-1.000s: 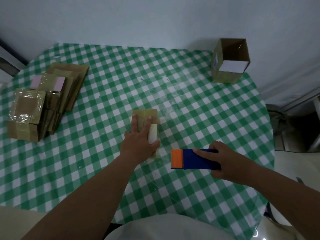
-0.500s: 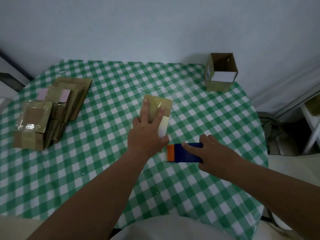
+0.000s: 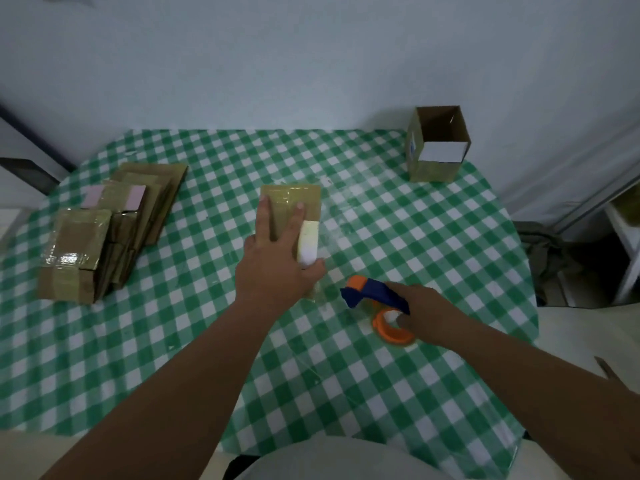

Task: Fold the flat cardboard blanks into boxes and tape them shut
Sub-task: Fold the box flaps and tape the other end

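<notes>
Head view. Your left hand (image 3: pixel 277 268) lies flat on a taped cardboard box (image 3: pixel 292 211) at the middle of the counter (image 3: pixel 207 341), which is covered in a green-and-white checked cloth; the fingers (image 3: pixel 265 216) are straight and spread, pressing down on the box's glossy taped top, and the thumb reaches toward a pale label on the box's right side. Your right hand (image 3: pixel 427 311) grips a tape dispenser (image 3: pixel 375 294) just to the right of that box and nearer to you, its fingers curled round the blue body; the orange-tipped nose points toward the box, and the orange hub with its clear tape roll (image 3: pixel 394 332) sits below the hand, close over the cloth. Whether the dispenser touches the counter cannot be told. At the left edge of the counter lies a stack of flat cardboard blanks (image 3: pixel 152 199), with taped boxes (image 3: pixel 74 252) piled in front of it. An open-topped cardboard box (image 3: pixel 438 147) stands upright at the far right corner, against the wall (image 3: pixel 311 64).
</notes>
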